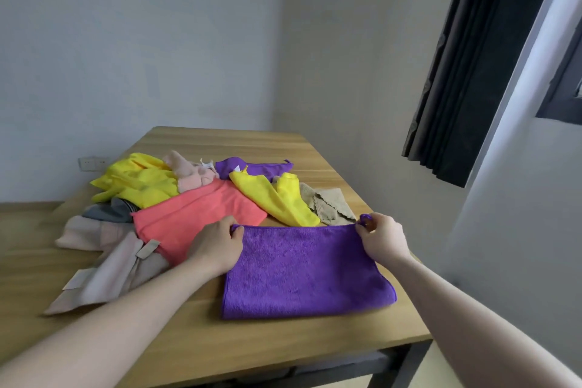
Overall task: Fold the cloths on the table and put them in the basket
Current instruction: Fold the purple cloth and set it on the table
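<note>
A purple cloth [302, 271] lies flat and doubled over on the wooden table [283, 346] near its front edge. My left hand [217, 246] pinches its far left corner, and my right hand [382, 239] pinches its far right corner by a small loop. Behind it lies a heap of loose cloths: a coral one [195, 217], a yellow one [277, 198], another yellow one [138, 181], a pink one [192, 175], a second purple one [252, 167], a beige one [330, 203], a grey one [110, 211]. No basket is in view.
Pale pink cloths [107, 268] sprawl at the left of the table. A dark curtain [472, 66] hangs at the right by a window. The wall [157, 41] stands behind, with a socket [93, 163] low down.
</note>
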### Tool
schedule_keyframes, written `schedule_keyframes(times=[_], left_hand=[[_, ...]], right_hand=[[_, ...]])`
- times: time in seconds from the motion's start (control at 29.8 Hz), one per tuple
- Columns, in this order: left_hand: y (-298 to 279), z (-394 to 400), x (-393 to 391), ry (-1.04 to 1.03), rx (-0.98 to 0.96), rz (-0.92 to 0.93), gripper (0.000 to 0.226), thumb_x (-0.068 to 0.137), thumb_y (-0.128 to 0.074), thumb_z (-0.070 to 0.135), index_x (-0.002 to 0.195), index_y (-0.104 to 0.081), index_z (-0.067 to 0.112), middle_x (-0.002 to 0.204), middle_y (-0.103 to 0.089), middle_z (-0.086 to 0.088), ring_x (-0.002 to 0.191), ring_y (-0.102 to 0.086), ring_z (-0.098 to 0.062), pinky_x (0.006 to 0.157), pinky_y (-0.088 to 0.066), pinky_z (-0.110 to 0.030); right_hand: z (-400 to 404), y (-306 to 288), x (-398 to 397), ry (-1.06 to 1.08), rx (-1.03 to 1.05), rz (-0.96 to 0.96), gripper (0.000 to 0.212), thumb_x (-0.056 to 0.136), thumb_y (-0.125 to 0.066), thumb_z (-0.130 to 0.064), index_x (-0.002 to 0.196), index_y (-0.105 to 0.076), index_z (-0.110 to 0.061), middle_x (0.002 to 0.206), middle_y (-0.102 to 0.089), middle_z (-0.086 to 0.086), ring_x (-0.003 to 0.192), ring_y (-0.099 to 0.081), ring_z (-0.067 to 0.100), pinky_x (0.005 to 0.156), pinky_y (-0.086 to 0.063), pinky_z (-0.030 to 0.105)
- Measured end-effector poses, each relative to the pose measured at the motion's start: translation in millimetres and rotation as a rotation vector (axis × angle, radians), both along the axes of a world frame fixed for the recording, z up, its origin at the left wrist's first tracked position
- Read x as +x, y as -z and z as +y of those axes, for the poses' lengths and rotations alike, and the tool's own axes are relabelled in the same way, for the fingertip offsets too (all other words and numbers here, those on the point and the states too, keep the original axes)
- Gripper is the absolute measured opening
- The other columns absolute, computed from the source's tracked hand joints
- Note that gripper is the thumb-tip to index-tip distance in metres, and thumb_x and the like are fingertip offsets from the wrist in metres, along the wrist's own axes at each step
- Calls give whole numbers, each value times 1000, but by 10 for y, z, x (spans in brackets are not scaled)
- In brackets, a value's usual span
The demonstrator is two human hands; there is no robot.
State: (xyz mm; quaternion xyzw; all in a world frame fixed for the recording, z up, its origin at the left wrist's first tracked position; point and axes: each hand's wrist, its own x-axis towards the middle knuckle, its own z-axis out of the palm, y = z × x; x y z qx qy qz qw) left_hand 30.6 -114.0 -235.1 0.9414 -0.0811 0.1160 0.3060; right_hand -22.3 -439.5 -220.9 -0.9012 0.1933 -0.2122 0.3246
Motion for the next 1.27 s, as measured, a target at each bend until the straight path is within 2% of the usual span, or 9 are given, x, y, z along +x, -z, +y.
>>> schedule_keyframes(times=[0.23, 0.34, 0.54, 0.67, 0.81, 0.91, 1.01, 1.11, 1.27], left_hand=[[186, -56, 94, -39, 20, -104, 18, 96, -54, 37, 83, -51, 24, 98, -62, 1, 94, -64, -29, 71, -46, -36], [262, -40, 108, -65, -2, -145, 17, 96, -55, 37, 84, -50, 25, 99, -64, 1, 93, -65, -31, 72, -50, -38], [313, -31, 164, -104, -66, -113, 15, 94, -59, 41, 89, -54, 28, 96, -68, 5, 93, -67, -29, 72, -49, -34], [306, -17, 185, -81, -112, -65, 17, 91, -60, 45, 98, -62, 30, 99, -70, 11, 97, -67, -24, 77, -51, -33], [292, 6, 163, -38, -53, -28, 23, 88, -56, 48, 84, -65, 28, 99, -66, 5, 97, -65, -25, 77, -47, -33], [301, 3, 166, -35, -60, -16, 16, 86, -60, 39, 74, -58, 29, 95, -59, 4, 93, -62, -27, 74, -42, -32], [308, 20, 173, -28, -114, -36, 7, 83, -65, 35, 79, -61, 31, 96, -57, 6, 89, -60, -22, 76, -44, -31], [312, 24, 161, -19, -172, -59, 3, 83, -68, 35, 84, -67, 33, 93, -58, 10, 84, -58, -18, 76, -46, -31], [283, 50, 132, -17, -342, -36, 13, 76, -78, 27, 67, -71, 31, 52, -51, 14, 55, -50, -9, 56, -40, -29]], right_hand=[[28, 274, 139, 84, -48, 29, 17, 92, -68, -32, 108, -66, -26, 98, -73, -1, 97, -64, 28, 82, -53, 36], [59, 330, 124, 103, -49, -28, 20, 93, -69, -32, 111, -64, -26, 100, -73, -4, 99, -64, 27, 79, -49, 35], [90, 356, 85, 90, -42, -76, 41, 93, -68, -38, 129, -56, -23, 102, -69, -8, 109, -62, 25, 83, -46, 35], [99, 362, 93, 34, -40, -34, 45, 91, -66, -37, 134, -54, -26, 103, -69, -9, 100, -60, 20, 79, -42, 31], [73, 356, 130, 17, 1, 10, 40, 89, -69, -39, 128, -62, -29, 93, -66, -12, 92, -58, 15, 78, -44, 30], [52, 377, 149, 20, -18, 43, 22, 90, -67, -40, 110, -70, -31, 92, -68, -10, 94, -63, 20, 77, -46, 30], [59, 358, 139, 15, -1, 62, 13, 91, -63, -38, 87, -69, -27, 82, -68, -10, 88, -63, 24, 70, -44, 30], [31, 339, 124, 6, 87, 31, 10, 89, -64, -30, 80, -68, -28, 78, -67, -10, 82, -61, 21, 66, -42, 30], [-42, 266, 43, -50, 285, 11, 9, 89, -67, -21, 81, -71, -19, 74, -70, -2, 71, -63, 20, 65, -46, 30]])
